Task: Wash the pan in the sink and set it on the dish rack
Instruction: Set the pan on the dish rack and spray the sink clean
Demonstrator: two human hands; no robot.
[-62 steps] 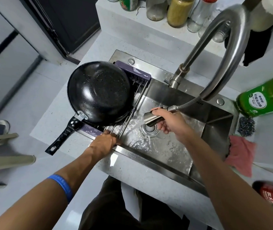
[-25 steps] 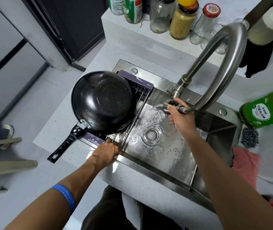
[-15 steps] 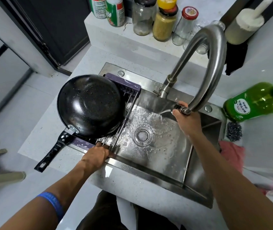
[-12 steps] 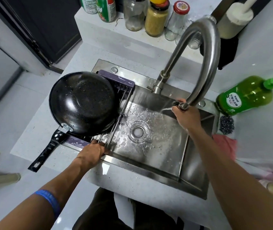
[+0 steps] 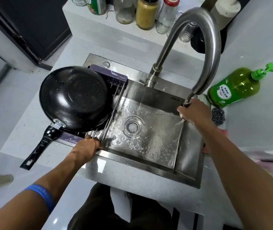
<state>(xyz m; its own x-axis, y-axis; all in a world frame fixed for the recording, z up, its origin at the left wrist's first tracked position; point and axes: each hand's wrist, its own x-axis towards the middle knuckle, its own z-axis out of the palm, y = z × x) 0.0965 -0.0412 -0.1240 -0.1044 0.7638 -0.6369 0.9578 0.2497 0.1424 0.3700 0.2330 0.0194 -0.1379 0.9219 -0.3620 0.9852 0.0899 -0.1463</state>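
Observation:
The black pan [image 5: 74,98] lies upside down on the purple dish rack [image 5: 114,77] at the left end of the steel sink [image 5: 157,135], its handle [image 5: 39,146] sticking out over the counter toward me. Water drops cover its bottom. My left hand [image 5: 86,148] grips the near end of the rack's metal bars at the sink's front rim. My right hand [image 5: 194,112] holds the pull-out spray head under the tall curved faucet [image 5: 204,39], over the right side of the basin; the head itself is hidden in my fingers. Water sprays across the basin.
A green soap bottle [image 5: 235,87] lies on the counter at right, with a steel scrubber [image 5: 218,116] and a pink cloth [image 5: 223,130] below it. Several jars [image 5: 146,12] stand on the ledge behind the sink. The drain [image 5: 133,126] is in the basin's middle.
My right hand has carried the spray head from over the drain up and to the right side of the basin, near the faucet's end. My left hand and the pan have stayed put.

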